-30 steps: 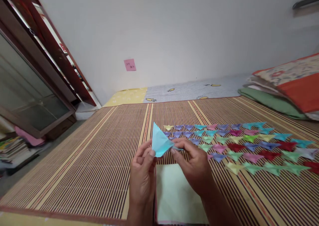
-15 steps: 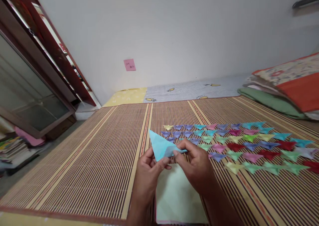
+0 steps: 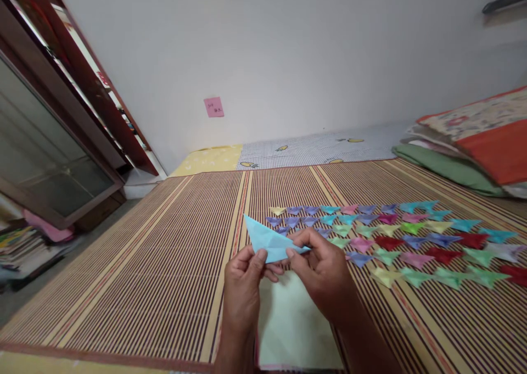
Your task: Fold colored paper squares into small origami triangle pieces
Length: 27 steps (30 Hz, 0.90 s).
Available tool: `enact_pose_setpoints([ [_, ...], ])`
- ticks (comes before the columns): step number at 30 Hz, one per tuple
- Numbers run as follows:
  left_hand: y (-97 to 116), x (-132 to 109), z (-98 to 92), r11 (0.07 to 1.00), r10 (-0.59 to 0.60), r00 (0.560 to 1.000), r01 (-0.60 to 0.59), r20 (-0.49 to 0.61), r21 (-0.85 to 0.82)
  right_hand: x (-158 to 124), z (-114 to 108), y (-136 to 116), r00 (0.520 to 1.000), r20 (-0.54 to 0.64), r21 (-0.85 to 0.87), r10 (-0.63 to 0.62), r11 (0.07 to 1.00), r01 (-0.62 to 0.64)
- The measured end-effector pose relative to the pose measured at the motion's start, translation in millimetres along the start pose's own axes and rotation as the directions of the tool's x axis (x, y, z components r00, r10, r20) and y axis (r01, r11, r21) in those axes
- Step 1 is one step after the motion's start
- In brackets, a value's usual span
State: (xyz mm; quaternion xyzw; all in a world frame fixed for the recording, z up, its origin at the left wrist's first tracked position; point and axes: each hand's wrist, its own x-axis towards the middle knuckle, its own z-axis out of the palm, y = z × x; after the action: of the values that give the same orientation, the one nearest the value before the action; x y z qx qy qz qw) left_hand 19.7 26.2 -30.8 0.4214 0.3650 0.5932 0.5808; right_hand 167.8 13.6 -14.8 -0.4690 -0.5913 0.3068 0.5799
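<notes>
A light blue folded paper (image 3: pixel 269 242), pointed at both ends, is held up between my two hands. My left hand (image 3: pixel 245 278) pinches its lower left edge, thumb on the near face and fingers behind. At the paper's right end, my right hand (image 3: pixel 323 267) grips the narrow tip between thumb and forefinger. Below my hands lies a pale green sheet or pad (image 3: pixel 296 324), partly covered by my wrists. To the right, several rows of small folded paper shapes (image 3: pixel 389 243) in many colours lie on the striped mat (image 3: pixel 177 269).
Folded bedding (image 3: pixel 457 171) with an orange and floral piece on top is stacked at the far right. Behind the mat are a checked sheet (image 3: pixel 304 151) and a white wall bearing a pink note (image 3: pixel 213 107). Books (image 3: pixel 24 250) are piled at the left.
The left part of the blue paper now looks narrower, its lower edge folded up. My left thumb has shifted left and up onto it. My right hand has hardly moved.
</notes>
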Motion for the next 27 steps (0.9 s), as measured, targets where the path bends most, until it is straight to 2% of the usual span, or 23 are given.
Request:
enact_pose_setpoints([
  [3,-0.6,1.3,-0.4,0.997,-0.007,0.999,0.004,-0.035,-0.083,0.5,-0.4,-2.5,0.999,0.024,-0.029,-0.046,0.998,0.047],
  [6,2.4,2.1,-1.0,0.982,-0.056,0.998,0.049,-0.031,-0.182,0.2,-5.1,-7.3,0.982,0.177,-0.032,-0.069,0.997,0.076],
  [8,4.6,2.4,-1.6,0.972,-0.076,0.997,0.075,0.003,-0.223,-0.4,-8.6,-9.5,0.972,0.226,0.033,-0.070,0.997,0.064],
  [11,5.4,2.3,-2.9,0.960,-0.112,0.987,0.136,0.112,-0.244,-1.2,-10.6,-10.8,0.987,0.157,0.166,-0.023,0.986,-0.003],
  [15,-0.2,0.2,-5.3,0.953,-0.161,0.959,0.213,0.234,-0.214,-1.6,-7.3,-12.4,0.992,0.116,0.251,0.052,0.965,-0.080],
  [19,-7.1,-0.6,-8.2,0.973,-0.147,0.934,0.196,0.327,-0.121,-0.2,-5.1,-13.4,0.985,0.137,0.284,0.101,0.949,-0.137],
  [23,-9.0,1.2,-10.6,0.984,-0.134,0.924,0.166,0.358,-0.059,1.5,-6.3,-9.7,0.982,0.150,0.234,0.112,0.961,-0.146],
  [27,-7.6,2.7,-11.9,0.984,-0.129,0.934,0.162,0.334,-0.074,0.6,-6.3,-9.0,0.975,0.179,0.225,0.132,0.959,-0.171],
])
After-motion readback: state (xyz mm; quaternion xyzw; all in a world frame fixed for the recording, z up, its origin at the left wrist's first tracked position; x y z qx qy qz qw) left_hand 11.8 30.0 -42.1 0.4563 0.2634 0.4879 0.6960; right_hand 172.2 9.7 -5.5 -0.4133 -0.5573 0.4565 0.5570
